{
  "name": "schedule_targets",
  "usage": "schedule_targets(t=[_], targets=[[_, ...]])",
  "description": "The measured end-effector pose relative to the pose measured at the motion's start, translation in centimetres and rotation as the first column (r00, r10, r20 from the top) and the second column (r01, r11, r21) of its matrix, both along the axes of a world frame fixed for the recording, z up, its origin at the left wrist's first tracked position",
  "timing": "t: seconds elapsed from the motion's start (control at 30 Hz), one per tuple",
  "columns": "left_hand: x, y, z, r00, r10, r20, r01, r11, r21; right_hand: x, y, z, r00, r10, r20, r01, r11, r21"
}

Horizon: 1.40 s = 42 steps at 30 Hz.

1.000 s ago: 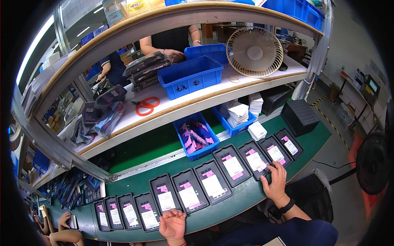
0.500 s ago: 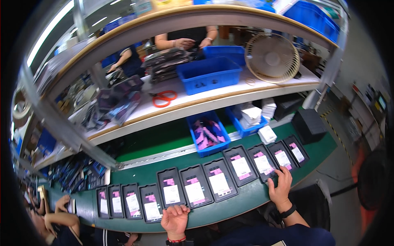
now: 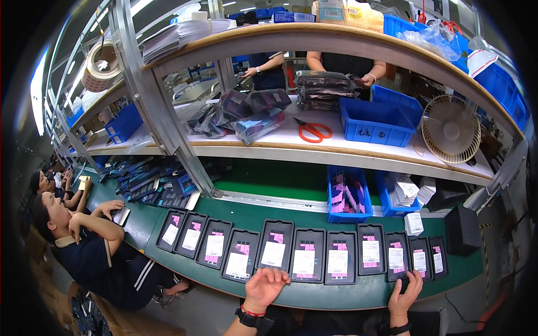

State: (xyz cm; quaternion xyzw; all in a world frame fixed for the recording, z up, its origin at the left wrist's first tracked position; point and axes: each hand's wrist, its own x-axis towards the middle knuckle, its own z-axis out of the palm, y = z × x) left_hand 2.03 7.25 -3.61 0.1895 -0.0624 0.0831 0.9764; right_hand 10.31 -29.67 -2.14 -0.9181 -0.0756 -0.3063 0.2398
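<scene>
Several black shallow trays stand in a curved row on the green table. Each holds a white printed slip and pink-and-dark pieces. My left hand is at the table's near edge, just below a middle tray. Its fingers are loosely bent with nothing in them. Farther right, my right hand has thumb and fingers apart at the near end of another black tray; I cannot tell whether it touches the rim. A white slip and pink pieces lie inside that tray.
Behind the row sit a blue bin of pink-and-dark pieces, a blue bin of white stacks and a black box. A shelf above holds red-handled scissors and a fan. A co-worker sits at left beside heaped dark packets.
The view has swung left, bringing the seated co-worker fully into sight. Both hands stay near the row's near side; the right hand remains by a tray's near end.
</scene>
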Motion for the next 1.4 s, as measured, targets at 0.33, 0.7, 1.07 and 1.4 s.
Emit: schedule_targets(t=[0.33, 0.7, 1.07, 1.4], targets=[[2.0, 0.4, -1.0, 0.987, -0.117, 0.114, 0.112, 0.993, 0.048, 1.3, 0.0, 0.2, 0.998, 0.039, 0.041, -0.039, 0.999, 0.003], [1.6, 0.3, -0.4, 0.991, 0.007, 0.136, -0.008, 1.000, 0.003, 0.7, -0.6, -0.3, 0.998, 0.035, 0.043, -0.034, 0.999, -0.028], [1.5, 0.4, -2.6, 0.992, 0.003, 0.125, -0.012, 0.997, 0.072, 1.7, -0.9, -1.4, 0.999, 0.032, 0.018, -0.030, 0.993, -0.115], [0.2, -0.1, 0.7, 0.933, 0.254, 0.255, -0.320, 0.911, 0.262, 4.3, -2.6, -1.8, 0.995, 0.022, 0.102, 0.027, 0.889, -0.457]])
